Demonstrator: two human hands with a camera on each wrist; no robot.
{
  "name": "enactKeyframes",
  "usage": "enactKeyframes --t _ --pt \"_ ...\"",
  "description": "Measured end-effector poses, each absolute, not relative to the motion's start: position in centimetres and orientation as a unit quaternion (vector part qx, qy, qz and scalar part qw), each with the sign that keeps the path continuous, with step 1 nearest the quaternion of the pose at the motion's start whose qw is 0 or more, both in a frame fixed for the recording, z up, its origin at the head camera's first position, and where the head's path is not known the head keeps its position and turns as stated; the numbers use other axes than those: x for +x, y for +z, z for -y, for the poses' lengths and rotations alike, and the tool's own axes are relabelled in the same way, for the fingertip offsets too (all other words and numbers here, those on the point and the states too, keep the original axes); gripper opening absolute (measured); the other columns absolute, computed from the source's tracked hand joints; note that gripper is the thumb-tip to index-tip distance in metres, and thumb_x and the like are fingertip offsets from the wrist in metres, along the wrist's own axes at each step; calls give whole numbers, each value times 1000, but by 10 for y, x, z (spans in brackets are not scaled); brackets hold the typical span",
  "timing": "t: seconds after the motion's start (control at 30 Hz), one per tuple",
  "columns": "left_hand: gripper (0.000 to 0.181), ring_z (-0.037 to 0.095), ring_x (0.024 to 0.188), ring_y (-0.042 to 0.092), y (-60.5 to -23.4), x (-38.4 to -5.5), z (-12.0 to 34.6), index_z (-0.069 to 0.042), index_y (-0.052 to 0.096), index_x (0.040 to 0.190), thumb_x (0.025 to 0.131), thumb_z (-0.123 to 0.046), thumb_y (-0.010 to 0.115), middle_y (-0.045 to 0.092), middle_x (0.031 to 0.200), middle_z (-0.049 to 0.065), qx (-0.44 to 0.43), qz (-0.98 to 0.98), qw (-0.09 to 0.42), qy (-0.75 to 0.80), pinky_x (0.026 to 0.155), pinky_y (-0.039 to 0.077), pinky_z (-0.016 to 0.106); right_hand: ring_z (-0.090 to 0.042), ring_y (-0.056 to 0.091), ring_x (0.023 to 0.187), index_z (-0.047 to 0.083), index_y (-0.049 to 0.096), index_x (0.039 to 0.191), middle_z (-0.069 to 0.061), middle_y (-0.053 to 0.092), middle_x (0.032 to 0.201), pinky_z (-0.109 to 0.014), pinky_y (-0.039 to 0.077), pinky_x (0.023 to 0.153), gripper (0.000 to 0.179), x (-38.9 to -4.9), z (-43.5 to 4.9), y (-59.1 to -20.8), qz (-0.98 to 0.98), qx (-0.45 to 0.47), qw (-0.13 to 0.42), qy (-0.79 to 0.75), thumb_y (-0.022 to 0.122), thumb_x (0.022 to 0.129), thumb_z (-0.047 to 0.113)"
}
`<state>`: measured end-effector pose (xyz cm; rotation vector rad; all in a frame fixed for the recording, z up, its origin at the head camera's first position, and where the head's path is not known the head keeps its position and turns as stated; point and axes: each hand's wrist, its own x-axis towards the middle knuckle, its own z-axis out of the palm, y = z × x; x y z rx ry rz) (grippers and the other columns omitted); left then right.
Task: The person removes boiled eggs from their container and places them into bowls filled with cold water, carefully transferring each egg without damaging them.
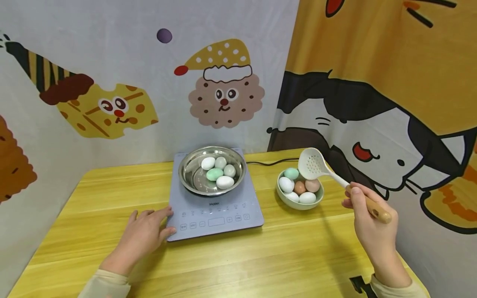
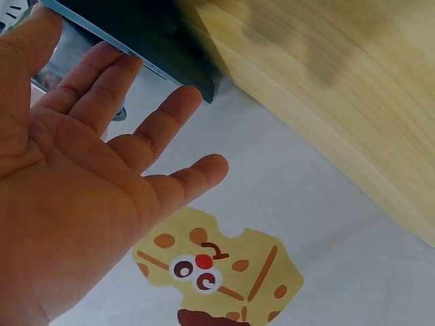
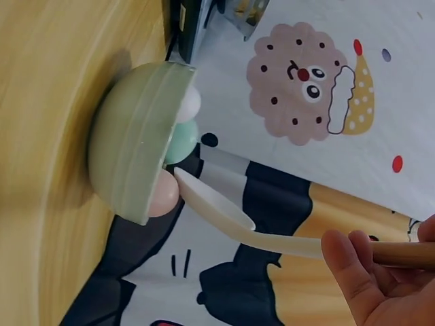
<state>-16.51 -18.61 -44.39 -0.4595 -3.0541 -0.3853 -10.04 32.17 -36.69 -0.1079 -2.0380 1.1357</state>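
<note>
My right hand (image 1: 374, 221) grips the wooden handle of a white slotted skimmer (image 1: 312, 163). Its perforated head hangs over the back right of a pale green bowl (image 1: 299, 205) full of white, green, brown and pinkish eggs (image 1: 299, 188). In the right wrist view the skimmer head (image 3: 214, 204) is close beside a pinkish egg (image 3: 163, 193); whether they touch, I cannot tell. My left hand (image 1: 145, 231) touches the left edge of an induction cooker (image 1: 216, 213), fingers fairly straight. On the cooker sits a steel basin (image 1: 193, 182) with several white and green eggs (image 1: 215, 174).
Everything stands on a yellow wooden table (image 1: 298, 256). A black cord (image 1: 272, 163) runs from behind the cooker to the right. Cartoon-printed cloth (image 1: 141, 49) hangs close behind the table. A dark object (image 1: 361, 285) lies near my right sleeve.
</note>
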Motion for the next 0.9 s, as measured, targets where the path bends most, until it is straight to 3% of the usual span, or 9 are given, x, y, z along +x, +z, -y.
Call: enactKeyframes --t 0.13,0.23,0.37,0.47,0.57,0.7,0.8,0.9 --pt "55 51 125 65 -444 -166 189 -13 70 137 92 -41 83 71 143 12 -166 977 29 -128 111 37 82 6 73 72 -7 78 119 20 78 98 -6 57 76 22 -98 -319 -364 792 -7 426 436 63 105 2" --pt "49 52 125 65 -444 -169 193 -9 72 133 93 -35 83 74 137 14 -186 970 54 -145 111 43 76 1 76 73 -16 74 118 10 82 101 -10 60 78 22 -99 -311 -360 756 54 439 483 60 103 -7" --pt "42 56 132 61 -447 -185 194 -3 69 137 102 -25 74 72 140 19 -192 962 79 -177 114 44 72 -9 80 81 -30 64 117 -8 83 108 -17 63 81 24 -109 -287 -354 679 190 413 576 51 100 -20" --pt "44 57 141 51 -452 -202 192 -3 64 146 108 -25 64 63 152 20 -170 965 73 -183 120 36 73 -10 80 88 -32 63 116 -15 82 112 -19 64 83 24 -124 -258 -352 660 281 383 582 50 97 -24" --pt "48 56 150 42 -458 -216 187 -6 59 151 110 -30 60 56 161 16 -143 972 63 -175 124 24 77 -5 77 87 -24 70 115 -19 82 107 -13 61 80 22 -141 -230 -353 695 339 392 498 58 103 -8" --pt "51 55 155 35 -465 -230 180 -9 57 154 110 -36 58 54 163 13 -141 975 66 -160 124 11 83 -15 78 83 -10 78 113 -19 82 101 -17 62 77 37 -160 -205 -353 743 376 426 355 60 111 23" --pt "53 55 156 33 -472 -234 182 -11 56 155 110 -38 57 55 163 11 -157 975 69 -144 123 8 84 -26 80 87 -5 80 114 -15 83 104 -29 64 78 41 -168 -196 -352 760 386 427 301 56 112 29" --pt "53 54 157 33 -478 -234 189 -14 55 158 111 -38 55 54 164 7 -167 975 71 -129 123 9 84 -28 80 88 -3 80 115 -14 83 104 -36 65 75 43 -173 -195 -351 775 386 417 278 54 113 31"
